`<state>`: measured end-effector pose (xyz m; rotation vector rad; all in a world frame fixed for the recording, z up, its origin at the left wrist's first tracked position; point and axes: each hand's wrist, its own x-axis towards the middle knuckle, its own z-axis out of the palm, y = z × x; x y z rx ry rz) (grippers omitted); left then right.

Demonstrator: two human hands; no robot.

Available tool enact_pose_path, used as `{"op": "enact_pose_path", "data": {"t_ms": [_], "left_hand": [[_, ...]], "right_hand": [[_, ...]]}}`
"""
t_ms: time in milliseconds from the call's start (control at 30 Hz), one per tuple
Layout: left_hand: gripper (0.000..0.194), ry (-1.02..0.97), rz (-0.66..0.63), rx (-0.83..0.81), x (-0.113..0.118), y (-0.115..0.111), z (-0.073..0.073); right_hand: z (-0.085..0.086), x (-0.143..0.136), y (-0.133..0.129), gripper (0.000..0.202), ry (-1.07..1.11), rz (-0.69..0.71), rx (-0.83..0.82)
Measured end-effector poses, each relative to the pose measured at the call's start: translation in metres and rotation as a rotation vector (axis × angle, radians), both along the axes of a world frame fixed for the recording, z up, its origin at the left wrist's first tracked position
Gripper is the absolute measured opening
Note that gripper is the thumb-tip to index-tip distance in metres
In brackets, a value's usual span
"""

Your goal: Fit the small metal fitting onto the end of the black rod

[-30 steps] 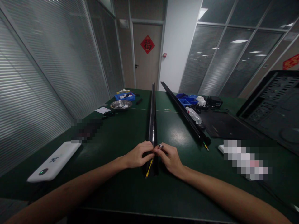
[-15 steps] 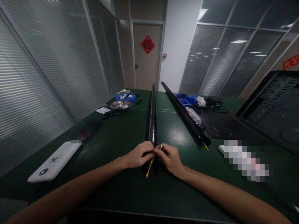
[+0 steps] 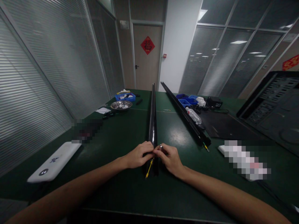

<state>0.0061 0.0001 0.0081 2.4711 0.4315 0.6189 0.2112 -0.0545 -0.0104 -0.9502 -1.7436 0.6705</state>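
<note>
A long black profile rail (image 3: 153,124) runs away from me down the middle of the green table. Both hands meet over its near end, fingertips close together. My left hand (image 3: 140,154) is closed at the rail's left side, its thumb and fingers pressed onto the rail. From the right, my right hand (image 3: 171,158) pinches at the same spot, with a ring on one finger; whatever small thing lies between its fingertips is hidden. Below the hands a short yellow wire (image 3: 149,169) with a lug at its tip sticks out of the rail's end.
To the right lies a second black rail (image 3: 184,113) with a yellow-green wire. Beside it are a plastic bottle (image 3: 194,115) and blue bins (image 3: 187,101). A metal bowl (image 3: 121,106) and blue basket (image 3: 125,97) stand far left; a white power bank (image 3: 56,161) lies nearer.
</note>
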Motion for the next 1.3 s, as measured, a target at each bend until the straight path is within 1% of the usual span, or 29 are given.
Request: {"op": "enact_pose_path", "data": {"t_ms": [200, 433, 600, 1033, 1200, 1300], "left_hand": [[0.017, -0.011, 0.005, -0.009, 0.0002, -0.0014, 0.0022], [0.014, -0.019, 0.008, 0.014, -0.0006, -0.0017, 0.0006], [0.015, -0.025, 0.006, 0.019, 0.0004, -0.0016, 0.0005], [0.015, 0.000, 0.010, 0.005, 0.0002, -0.0017, 0.0026], [0.019, 0.015, -0.002, 0.002, 0.0005, -0.0025, 0.0046], [0.019, 0.018, 0.005, -0.006, 0.0003, -0.0022, 0.0030]], "right_hand": [[0.0025, -0.0004, -0.0006, 0.026, -0.005, -0.012, 0.040], [0.0052, -0.0007, -0.0002, 0.027, -0.018, 0.026, 0.107], [0.0031, -0.0002, 0.0003, 0.026, -0.024, 0.011, 0.082], [0.0046, -0.0004, -0.0010, 0.030, -0.030, 0.003, 0.049], [0.0022, -0.0003, -0.0004, 0.029, -0.019, -0.002, -0.008], [0.0025, -0.0006, -0.0009, 0.027, -0.019, -0.003, -0.001]]}}
